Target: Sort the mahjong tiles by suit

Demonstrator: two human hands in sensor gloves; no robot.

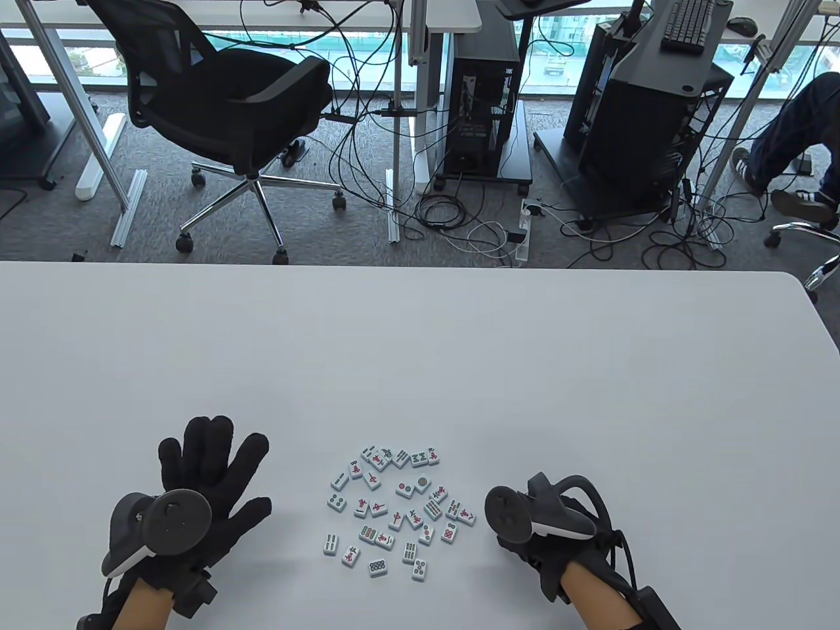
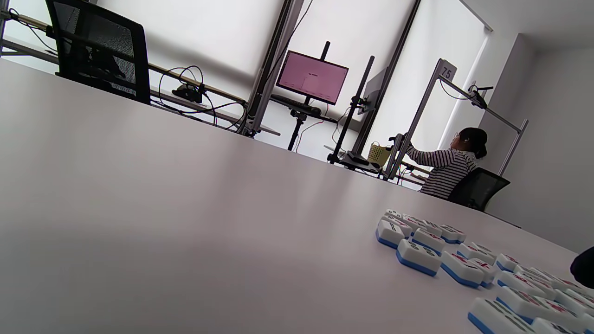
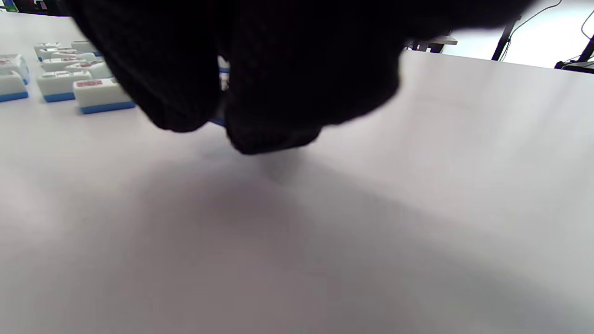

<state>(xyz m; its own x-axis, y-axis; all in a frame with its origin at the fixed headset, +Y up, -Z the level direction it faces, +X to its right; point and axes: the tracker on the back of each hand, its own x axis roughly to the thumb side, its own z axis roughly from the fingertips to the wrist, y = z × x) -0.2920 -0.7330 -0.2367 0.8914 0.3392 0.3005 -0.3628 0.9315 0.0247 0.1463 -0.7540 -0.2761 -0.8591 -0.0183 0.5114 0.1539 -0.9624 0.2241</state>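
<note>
**Sorting not yet begun**

The tiles (image 1: 397, 508) lie face up in 1 mixed heap on the surface (image 1: 420, 354), between the hands; no suit groups show. The left hand (image 1: 203, 485) rests flat with fingers spread, well clear. The right hand (image 1: 525, 525) sits just beside the heap, fingers curled; whether it pinches a tile, I cannot tell.

The mahjong tiles (image 1: 394, 508) have white faces marked red and green, with blue backs. Black gloves (image 1: 210, 472) cover both hands. The tabletop (image 1: 420, 354) is white.
</note>
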